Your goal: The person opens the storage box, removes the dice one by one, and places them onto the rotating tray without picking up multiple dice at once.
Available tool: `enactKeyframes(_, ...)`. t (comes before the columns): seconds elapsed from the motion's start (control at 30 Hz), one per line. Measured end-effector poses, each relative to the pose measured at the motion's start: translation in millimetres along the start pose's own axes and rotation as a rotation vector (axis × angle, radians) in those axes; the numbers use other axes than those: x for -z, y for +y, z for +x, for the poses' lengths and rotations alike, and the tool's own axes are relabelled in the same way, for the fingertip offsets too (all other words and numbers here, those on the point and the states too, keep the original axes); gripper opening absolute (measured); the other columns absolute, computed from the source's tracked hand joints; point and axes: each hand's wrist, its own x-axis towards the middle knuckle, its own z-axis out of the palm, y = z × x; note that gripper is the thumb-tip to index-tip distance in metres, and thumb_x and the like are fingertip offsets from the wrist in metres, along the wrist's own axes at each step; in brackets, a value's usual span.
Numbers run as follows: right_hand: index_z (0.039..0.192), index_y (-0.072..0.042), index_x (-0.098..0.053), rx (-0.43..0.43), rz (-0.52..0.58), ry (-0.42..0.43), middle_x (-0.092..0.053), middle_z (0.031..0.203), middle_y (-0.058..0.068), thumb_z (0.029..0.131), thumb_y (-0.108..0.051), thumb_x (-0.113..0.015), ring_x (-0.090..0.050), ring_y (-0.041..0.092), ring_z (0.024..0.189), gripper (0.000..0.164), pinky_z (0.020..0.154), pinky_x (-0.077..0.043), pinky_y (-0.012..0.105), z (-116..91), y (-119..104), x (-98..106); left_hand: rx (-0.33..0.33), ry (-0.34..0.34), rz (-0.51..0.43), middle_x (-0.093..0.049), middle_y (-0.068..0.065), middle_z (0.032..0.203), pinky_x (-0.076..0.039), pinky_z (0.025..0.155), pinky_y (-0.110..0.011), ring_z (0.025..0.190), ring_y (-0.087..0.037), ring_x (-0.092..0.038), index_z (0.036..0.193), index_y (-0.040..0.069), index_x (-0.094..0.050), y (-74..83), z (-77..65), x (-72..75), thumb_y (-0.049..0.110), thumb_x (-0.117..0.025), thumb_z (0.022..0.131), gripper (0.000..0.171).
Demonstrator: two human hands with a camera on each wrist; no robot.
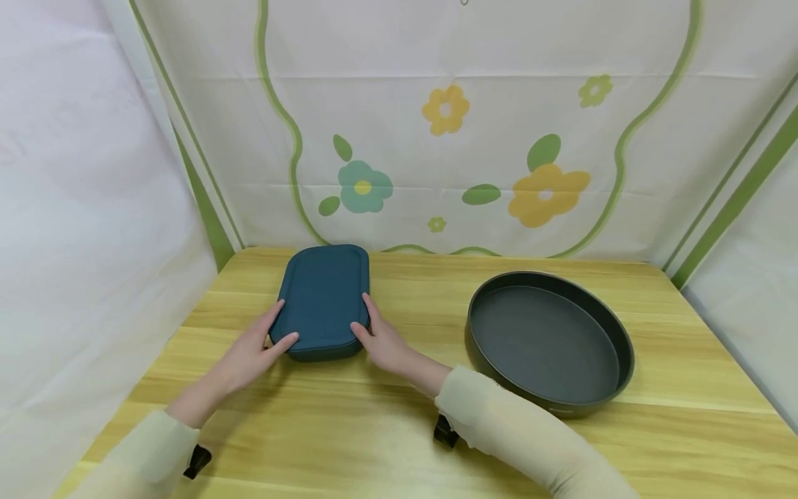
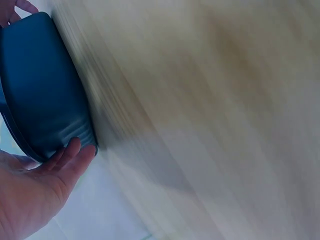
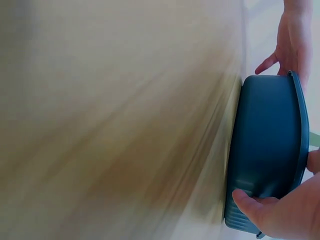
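A dark blue rectangular lunch box [image 1: 325, 294] with rounded corners and a lid sits at the left of the wooden table. My left hand [image 1: 252, 350] grips its near left side, thumb on the lid's edge and fingers against the side wall. On the opposite side my right hand [image 1: 383, 341] holds the near right corner, its thumb also at the lid's edge. Fingertips of the left hand [image 2: 42, 187] press low on the box wall [image 2: 45, 90] in the left wrist view. The right wrist view has the right hand [image 3: 287, 212] against a ribbed part of the wall.
To the right on the wooden table [image 1: 349, 430] stands a large round dark grey pan [image 1: 548, 339] with a raised rim, close to my right sleeve [image 1: 499, 423]. A white curtain [image 1: 399, 138] printed with flowers hangs behind the table's far edge, with white cloth at both sides.
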Motion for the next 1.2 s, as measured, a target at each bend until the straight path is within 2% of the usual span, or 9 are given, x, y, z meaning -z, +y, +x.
enactKeyframes(0.1, 0.157, -0.013, -0.002, 0.001, 0.008, 0.018, -0.016, 0.158, 0.017, 0.106, -0.037, -0.036, -0.031, 0.036, 0.138, 0.065, 0.109, -0.03, 0.048, -8, 3, 5, -0.005, -0.004, -0.007, -0.018, -0.027, 0.155, -0.033, 0.102, -0.059, 0.134, -0.045, -0.032, 0.155, 0.003, -0.014, 8.9, 0.0, -4.4, 0.05, -0.051, 0.098, 0.083)
enactKeyframes(0.13, 0.157, -0.014, -0.002, -0.008, 0.009, 0.022, -0.017, 0.158, 0.017, 0.106, -0.036, -0.036, -0.033, 0.036, 0.137, 0.065, 0.108, -0.031, 0.049, -11, 4, 7, -0.002, -0.01, -0.011, -0.019, -0.027, 0.155, -0.036, 0.1, -0.058, 0.129, -0.045, -0.04, 0.155, 0.003, -0.014, 11.6, 0.0, -5.5, 0.05, -0.051, 0.098, 0.083)
enactKeyframes(0.23, 0.157, -0.016, -0.003, -0.043, 0.015, 0.034, -0.021, 0.157, 0.018, 0.106, -0.036, -0.037, -0.039, 0.039, 0.132, 0.065, 0.104, -0.036, 0.051, -20, 6, 11, 0.007, -0.03, -0.037, -0.02, -0.027, 0.155, -0.039, 0.098, -0.057, 0.126, -0.044, -0.045, 0.155, 0.005, -0.014, 19.7, 0.0, -7.8, 0.05, -0.052, 0.098, 0.083)
enactKeyframes(0.33, 0.157, -0.017, -0.003, -0.062, 0.02, 0.035, -0.024, 0.155, 0.019, 0.106, -0.035, -0.038, -0.04, 0.039, 0.132, 0.065, 0.103, -0.036, 0.052, -29, 9, 17, 0.028, -0.063, -0.101, -0.019, -0.027, 0.155, -0.039, 0.099, -0.057, 0.127, -0.046, -0.044, 0.156, 0.006, -0.011, 26.9, 0.6, -10.5, 0.05, -0.054, 0.097, 0.085)
enactKeyframes(0.37, 0.157, -0.018, -0.003, -0.065, 0.017, 0.035, -0.024, 0.155, 0.02, 0.106, -0.035, -0.038, -0.04, 0.039, 0.132, 0.065, 0.103, -0.037, 0.052, -32, 10, 19, 0.034, -0.075, -0.131, -0.018, -0.027, 0.155, -0.037, 0.101, -0.057, 0.132, -0.046, -0.037, 0.156, 0.006, -0.01, 29.2, 0.9, -11.9, 0.049, -0.056, 0.096, 0.086)
enactKeyframes(0.47, 0.157, -0.018, -0.003, -0.064, 0.01, 0.034, -0.023, 0.155, 0.02, 0.106, -0.035, -0.038, -0.039, 0.039, 0.133, 0.064, 0.102, -0.037, 0.052, -42, 13, 25, 0.055, -0.111, -0.228, -0.013, -0.026, 0.157, -0.036, 0.103, -0.055, 0.135, -0.045, -0.032, 0.156, 0.009, -0.008, 36.8, 1.0, -16.8, 0.046, -0.059, 0.095, 0.088)
enactKeyframes(0.67, 0.158, -0.018, -0.007, -0.083, -0.013, 0.059, -0.024, 0.155, 0.02, 0.106, -0.036, -0.04, -0.036, 0.04, 0.134, 0.064, 0.103, -0.035, 0.055, -64, 19, 36, 0.039, -0.157, -0.355, -0.007, -0.025, 0.158, -0.032, 0.106, -0.054, 0.137, -0.046, -0.026, 0.157, 0.01, -0.006, 52.6, -0.3, -26.8, 0.037, -0.062, 0.096, 0.087)
enactKeyframes(0.97, 0.158, -0.018, -0.009, -0.07, 0.015, 0.076, -0.018, 0.158, 0.017, 0.105, -0.034, -0.044, -0.025, 0.037, 0.14, 0.065, 0.11, -0.026, 0.054, -87, 27, 50, 0.031, -0.192, -0.393, -0.009, -0.021, 0.159, -0.03, 0.107, -0.054, 0.137, -0.045, -0.027, 0.157, 0.015, -0.007, 63.5, -0.9, -41.3, 0.036, -0.064, 0.094, 0.088)
enactKeyframes(1.2, 0.158, -0.019, -0.008, -0.068, 0.056, 0.091, -0.022, 0.157, 0.015, 0.104, -0.029, -0.046, -0.026, 0.032, 0.141, 0.066, 0.109, -0.028, 0.052, -102, 33, 61, 0.008, -0.215, -0.385, -0.013, -0.021, 0.158, -0.031, 0.106, -0.054, 0.136, -0.046, -0.03, 0.157, 0.016, -0.009, 73.6, 1.2, -50.6, 0.037, -0.065, 0.094, 0.087)
